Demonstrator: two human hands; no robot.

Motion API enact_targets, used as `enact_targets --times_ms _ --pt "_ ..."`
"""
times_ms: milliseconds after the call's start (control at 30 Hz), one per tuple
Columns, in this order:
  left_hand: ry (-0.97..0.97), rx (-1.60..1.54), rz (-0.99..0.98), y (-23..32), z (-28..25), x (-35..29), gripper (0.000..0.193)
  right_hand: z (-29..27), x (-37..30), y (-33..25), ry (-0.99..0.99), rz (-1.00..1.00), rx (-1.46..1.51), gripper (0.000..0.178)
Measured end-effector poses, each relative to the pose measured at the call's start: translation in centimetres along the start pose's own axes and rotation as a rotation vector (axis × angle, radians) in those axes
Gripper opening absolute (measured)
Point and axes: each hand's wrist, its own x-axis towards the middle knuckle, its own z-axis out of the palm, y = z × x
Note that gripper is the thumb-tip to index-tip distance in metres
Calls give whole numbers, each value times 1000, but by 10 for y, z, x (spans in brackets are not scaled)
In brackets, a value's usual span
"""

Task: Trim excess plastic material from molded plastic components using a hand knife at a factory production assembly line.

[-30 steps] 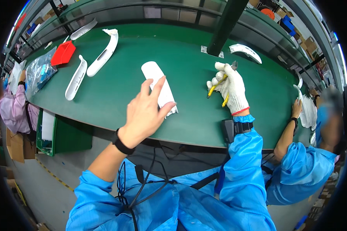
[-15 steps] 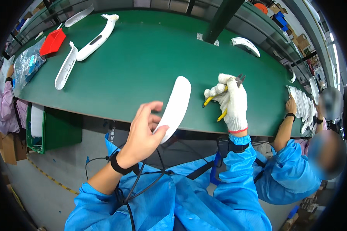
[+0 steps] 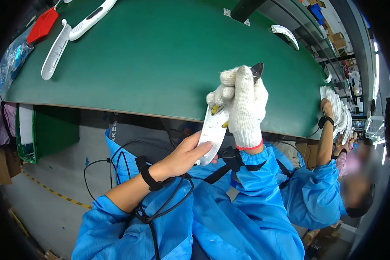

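Observation:
My bare left hand [image 3: 185, 155] grips the lower end of a curved white plastic shell [image 3: 213, 133], thumb on top, at the table's near edge. The shell's hollow inner side faces up, and small perforations show near its far end. In a white knitted glove, my right hand [image 3: 247, 104] is closed around cutting pliers [image 3: 258, 71]. Their dark jaws stick out past the fingers, and the yellow handle ends lie over the shell's far end. Some gloved fingers overlap the shell's far end; whether they touch it I cannot tell.
On the green table [image 3: 147, 69] lie a white shell half [image 3: 56, 52], a longer white part [image 3: 91, 21], and a red scoop-like tray [image 3: 42, 25]. A curved white piece [image 3: 286, 35] rests far right. A co-worker's hand [image 3: 327, 108] touches stacked white parts. A green bin [image 3: 56, 130] stands lower left.
My left hand has moved right and turned the shell from its smooth outside to its hollow inside. My gloved hand with the pliers has come left over the shell. The view has shifted.

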Motion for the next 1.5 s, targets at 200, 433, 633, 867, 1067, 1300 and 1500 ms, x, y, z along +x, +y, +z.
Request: enact_targets --times_ms 200,433,633,867,1067,1300,1500 --pt "-208 -356 -37 -11 -11 14 59 10 2 1 85 -6 -6 28" --pt "-175 -457 -101 1 -12 22 73 14 9 -12 58 4 -100 34" --pt "-137 -401 -68 1 -5 27 72 24 7 -14 85 26 -138 27" --pt "-40 -554 -44 11 -1 35 72 15 14 -1 71 66 -25 30" --pt "-85 -561 -38 3 -5 39 73 12 20 -4 -4 115 83 37" --pt "-71 -500 -30 5 -2 38 73 10 26 -4 -19 195 103 36" --pt "-83 -476 -21 5 -2 38 73 12 30 -5 -15 232 114 36"
